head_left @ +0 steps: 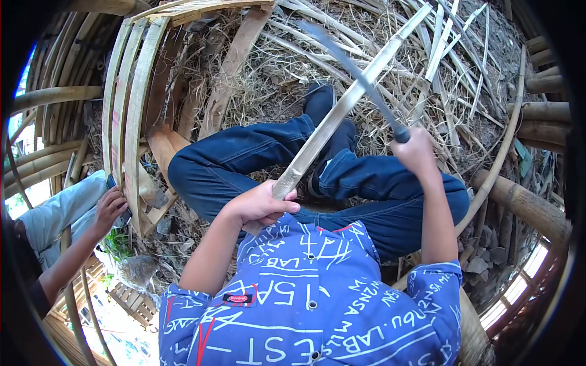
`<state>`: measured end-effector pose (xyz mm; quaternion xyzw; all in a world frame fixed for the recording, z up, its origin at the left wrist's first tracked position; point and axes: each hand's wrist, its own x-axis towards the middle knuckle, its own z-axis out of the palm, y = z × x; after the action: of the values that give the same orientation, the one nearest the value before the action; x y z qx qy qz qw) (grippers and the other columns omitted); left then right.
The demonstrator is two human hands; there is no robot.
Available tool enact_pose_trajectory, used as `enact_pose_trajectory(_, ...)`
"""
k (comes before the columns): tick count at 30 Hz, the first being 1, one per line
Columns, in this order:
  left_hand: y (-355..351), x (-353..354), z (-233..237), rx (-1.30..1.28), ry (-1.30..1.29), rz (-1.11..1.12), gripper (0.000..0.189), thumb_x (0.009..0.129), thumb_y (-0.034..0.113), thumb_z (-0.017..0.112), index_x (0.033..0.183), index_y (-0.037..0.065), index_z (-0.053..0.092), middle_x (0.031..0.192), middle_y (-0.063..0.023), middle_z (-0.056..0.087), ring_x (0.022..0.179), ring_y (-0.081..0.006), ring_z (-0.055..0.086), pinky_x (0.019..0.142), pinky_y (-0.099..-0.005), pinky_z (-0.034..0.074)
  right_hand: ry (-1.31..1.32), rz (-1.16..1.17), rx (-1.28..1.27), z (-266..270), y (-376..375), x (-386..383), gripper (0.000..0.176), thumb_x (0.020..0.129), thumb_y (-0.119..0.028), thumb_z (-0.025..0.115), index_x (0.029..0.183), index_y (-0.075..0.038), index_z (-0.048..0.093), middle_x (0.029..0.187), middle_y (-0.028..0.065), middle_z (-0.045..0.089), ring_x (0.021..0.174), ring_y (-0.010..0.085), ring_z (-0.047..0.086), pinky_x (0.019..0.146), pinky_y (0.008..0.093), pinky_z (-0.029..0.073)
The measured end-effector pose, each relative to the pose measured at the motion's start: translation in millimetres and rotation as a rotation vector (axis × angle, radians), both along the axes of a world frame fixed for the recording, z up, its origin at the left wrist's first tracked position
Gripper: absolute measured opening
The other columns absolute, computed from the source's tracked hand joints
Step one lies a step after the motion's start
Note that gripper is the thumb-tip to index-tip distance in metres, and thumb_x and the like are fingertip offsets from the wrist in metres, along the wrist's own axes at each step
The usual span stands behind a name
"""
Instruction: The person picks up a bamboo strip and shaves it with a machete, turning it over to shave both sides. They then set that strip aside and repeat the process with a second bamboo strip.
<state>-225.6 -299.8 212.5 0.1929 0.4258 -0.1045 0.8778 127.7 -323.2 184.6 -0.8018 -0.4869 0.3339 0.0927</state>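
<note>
My left hand is closed around the lower end of a long split bamboo strip. The strip slants up and away to the right from my lap, over my shoes. In my right hand is the dark handle of a machete, fingers wrapped round it. Its long grey blade is slightly blurred and points up and left, overlapping the upper part of the strip in this view. My crossed legs in dark jeans lie beneath both hands.
Bamboo shavings and thin strips litter the ground ahead. A slatted wooden frame stands at left, where another person's hand holds a dark flat object. Bamboo poles lie at right.
</note>
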Motion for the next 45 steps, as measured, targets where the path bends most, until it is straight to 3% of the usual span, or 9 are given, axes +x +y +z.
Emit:
enact_pose_trajectory(4,4.6,9.7,0.1,-0.035,-0.007,0.002,0.03,0.084,0.008,0.071,0.08,0.016,0.042,0.058,0.0102,0.034,0.043,0.0003,0.026,0.038,-0.0198,0.016,0.144,0.184,-0.048,18.7,-13.8,-56.7,0.026,0.067,-0.028,0.067,0.081,-0.006,0.071,0.076,0.0203,0.067,0.077,0.0378,0.067,0.075,0.0449,0.053)
enact_pose_trajectory(10,3.8,24.7,0.2,-0.002,0.012,-0.018,0.03,0.086,0.01,0.069,0.08,0.017,0.041,0.059,0.0101,0.032,0.044,-0.0003,0.025,0.038,-0.0209,0.016,0.156,0.368,-0.124,23.2,-12.3,-102.4,0.027,0.066,-0.026,0.065,0.075,-0.002,0.069,0.076,0.0234,0.066,0.077,0.0397,0.066,0.077,0.0455,0.054)
enact_pose_trajectory(24,-8.8,37.9,-6.0,0.153,0.043,-0.048,0.03,0.086,0.007,0.068,0.079,0.016,0.041,0.059,0.0095,0.035,0.044,-0.0004,0.027,0.038,-0.021,0.02,0.03,0.392,-0.091,6.8,-4.1,-83.5,0.025,0.067,-0.025,0.063,0.07,-0.001,0.069,0.07,0.0236,0.065,0.072,0.0407,0.066,0.072,0.0469,0.054)
enact_pose_trajectory(45,0.2,23.6,8.3,0.132,0.034,-0.054,0.029,0.085,0.008,0.069,0.082,0.017,0.041,0.058,0.0088,0.036,0.044,-0.0008,0.028,0.038,-0.0203,0.021,-0.081,0.354,-0.009,-10.7,0.0,-68.2,0.019,0.065,-0.025,0.068,0.073,-0.008,0.07,0.068,0.0196,0.065,0.07,0.0394,0.064,0.071,0.0473,0.053)
